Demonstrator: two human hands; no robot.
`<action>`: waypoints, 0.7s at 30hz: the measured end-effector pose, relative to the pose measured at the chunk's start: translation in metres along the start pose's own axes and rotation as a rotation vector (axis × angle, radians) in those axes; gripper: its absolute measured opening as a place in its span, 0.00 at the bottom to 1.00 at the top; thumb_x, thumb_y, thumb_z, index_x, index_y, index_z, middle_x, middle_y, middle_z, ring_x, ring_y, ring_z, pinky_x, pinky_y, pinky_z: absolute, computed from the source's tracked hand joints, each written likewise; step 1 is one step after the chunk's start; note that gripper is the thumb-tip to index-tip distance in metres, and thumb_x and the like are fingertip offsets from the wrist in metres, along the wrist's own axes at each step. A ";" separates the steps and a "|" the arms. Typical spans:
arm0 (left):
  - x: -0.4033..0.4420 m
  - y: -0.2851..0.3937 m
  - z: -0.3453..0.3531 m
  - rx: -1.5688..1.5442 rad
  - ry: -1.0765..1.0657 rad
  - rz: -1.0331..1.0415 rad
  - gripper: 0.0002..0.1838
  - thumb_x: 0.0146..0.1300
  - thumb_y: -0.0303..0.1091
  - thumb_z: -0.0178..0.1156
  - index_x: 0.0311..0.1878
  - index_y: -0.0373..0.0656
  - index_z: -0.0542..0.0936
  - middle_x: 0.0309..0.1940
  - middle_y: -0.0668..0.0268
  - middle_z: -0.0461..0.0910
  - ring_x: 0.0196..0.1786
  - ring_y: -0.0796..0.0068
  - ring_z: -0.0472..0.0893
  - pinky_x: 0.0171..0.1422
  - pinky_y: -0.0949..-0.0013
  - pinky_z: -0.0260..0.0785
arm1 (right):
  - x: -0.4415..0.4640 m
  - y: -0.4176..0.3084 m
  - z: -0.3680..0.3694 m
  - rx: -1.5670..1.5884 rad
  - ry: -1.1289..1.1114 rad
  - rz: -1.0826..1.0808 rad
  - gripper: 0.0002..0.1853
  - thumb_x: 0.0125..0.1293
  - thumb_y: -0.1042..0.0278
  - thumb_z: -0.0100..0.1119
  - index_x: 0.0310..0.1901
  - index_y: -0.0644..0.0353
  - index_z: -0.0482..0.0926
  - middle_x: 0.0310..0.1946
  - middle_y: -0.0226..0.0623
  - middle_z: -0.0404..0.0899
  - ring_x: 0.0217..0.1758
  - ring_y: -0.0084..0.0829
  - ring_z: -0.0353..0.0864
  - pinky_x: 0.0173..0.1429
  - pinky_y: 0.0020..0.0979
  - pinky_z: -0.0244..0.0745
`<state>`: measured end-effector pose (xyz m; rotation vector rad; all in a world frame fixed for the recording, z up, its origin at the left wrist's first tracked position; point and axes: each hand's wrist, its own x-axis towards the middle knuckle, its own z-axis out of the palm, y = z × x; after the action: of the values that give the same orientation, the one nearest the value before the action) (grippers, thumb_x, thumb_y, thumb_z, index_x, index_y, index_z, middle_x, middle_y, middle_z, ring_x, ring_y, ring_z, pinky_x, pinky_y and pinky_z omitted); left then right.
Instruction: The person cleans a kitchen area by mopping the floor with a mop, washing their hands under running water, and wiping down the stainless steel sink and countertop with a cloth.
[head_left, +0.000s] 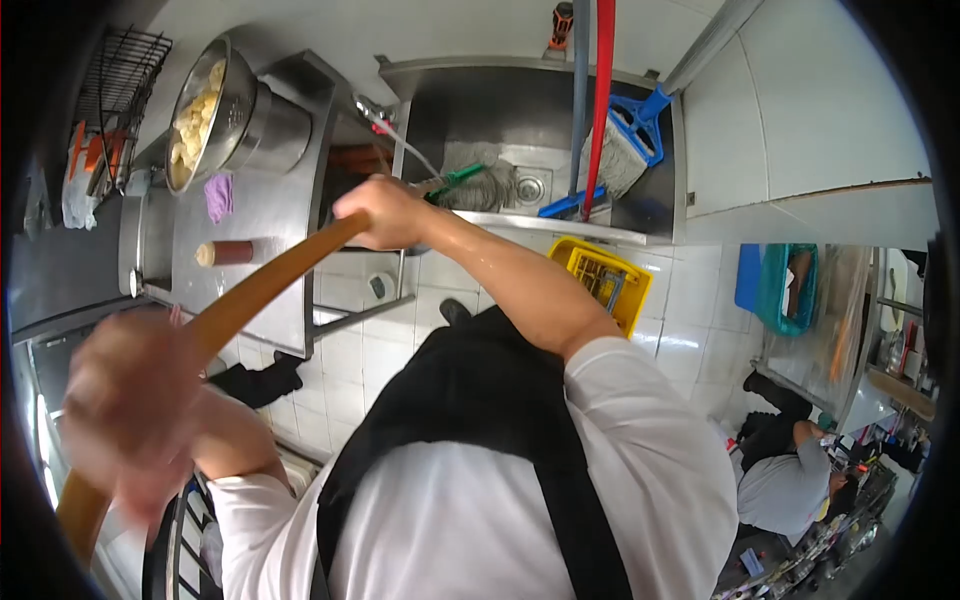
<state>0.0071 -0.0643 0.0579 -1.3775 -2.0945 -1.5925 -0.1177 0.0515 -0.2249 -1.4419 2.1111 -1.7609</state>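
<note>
A mop's wooden handle (275,272) runs diagonally from the lower left up to the floor sink. My right hand (390,212) is closed around its upper part, near the sink's front edge. Beyond that hand, the mop's green clamp (462,174) and grey strings (490,190) lie in the sink. Lower left, my left hand (130,410) overlaps the handle near its other end. Motion smears its fingers, so I cannot tell whether they grip.
Beside the strings is the metal sink (530,222), holding a blue mop (625,145) and a red pole (602,70). A yellow bucket (630,290) stands on the floor. The left steel table (270,300) carries a bowl (235,110) and bottle (225,253). Another person (785,480) is at far right.
</note>
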 end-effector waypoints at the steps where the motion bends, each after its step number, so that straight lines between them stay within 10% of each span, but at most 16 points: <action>1: 0.007 0.020 -0.014 -0.058 -0.037 0.047 0.17 0.71 0.40 0.55 0.24 0.48 0.68 0.15 0.75 0.67 0.15 0.78 0.66 0.23 0.71 0.57 | 0.009 -0.032 -0.006 0.140 -0.079 -0.045 0.10 0.51 0.65 0.68 0.24 0.59 0.77 0.21 0.44 0.77 0.28 0.49 0.79 0.33 0.43 0.71; 6: 0.027 0.043 0.004 -0.271 0.059 0.129 0.11 0.69 0.37 0.56 0.31 0.43 0.73 0.17 0.70 0.71 0.17 0.75 0.69 0.23 0.70 0.60 | 0.027 -0.103 -0.020 0.297 -0.534 -0.118 0.11 0.57 0.61 0.71 0.29 0.60 0.80 0.24 0.42 0.81 0.28 0.40 0.80 0.34 0.39 0.72; 12: -0.026 -0.056 0.036 -0.019 0.350 -0.137 0.13 0.70 0.37 0.57 0.30 0.40 0.73 0.18 0.66 0.70 0.18 0.73 0.67 0.21 0.69 0.57 | -0.013 0.018 0.038 0.242 0.285 0.220 0.13 0.58 0.61 0.71 0.27 0.59 0.78 0.23 0.41 0.79 0.25 0.41 0.80 0.31 0.37 0.70; 15: -0.022 -0.026 0.039 0.015 0.303 -0.219 0.08 0.67 0.35 0.57 0.34 0.42 0.73 0.16 0.70 0.68 0.16 0.74 0.66 0.21 0.67 0.56 | -0.009 -0.002 0.036 -0.001 0.122 0.173 0.17 0.58 0.58 0.71 0.22 0.58 0.77 0.20 0.43 0.78 0.24 0.45 0.79 0.31 0.38 0.71; 19: 0.001 0.082 -0.045 0.475 -0.470 -0.139 0.06 0.57 0.32 0.62 0.37 0.43 0.78 0.15 0.70 0.71 0.15 0.68 0.69 0.22 0.66 0.61 | 0.015 -0.089 0.010 0.229 -0.118 -0.082 0.17 0.58 0.56 0.71 0.20 0.58 0.77 0.19 0.43 0.77 0.24 0.47 0.79 0.32 0.40 0.72; 21: 0.031 0.079 0.014 0.022 -0.116 0.160 0.06 0.64 0.32 0.59 0.44 0.46 0.79 0.15 0.77 0.69 0.14 0.82 0.67 0.19 0.75 0.57 | 0.019 -0.129 -0.008 0.362 -0.292 -0.124 0.16 0.57 0.57 0.71 0.22 0.58 0.78 0.20 0.41 0.79 0.24 0.45 0.79 0.32 0.40 0.72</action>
<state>0.0539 -0.0350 0.1245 -1.6204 -1.9988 -1.4554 -0.0542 0.0550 -0.1112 -1.6282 1.5030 -1.7291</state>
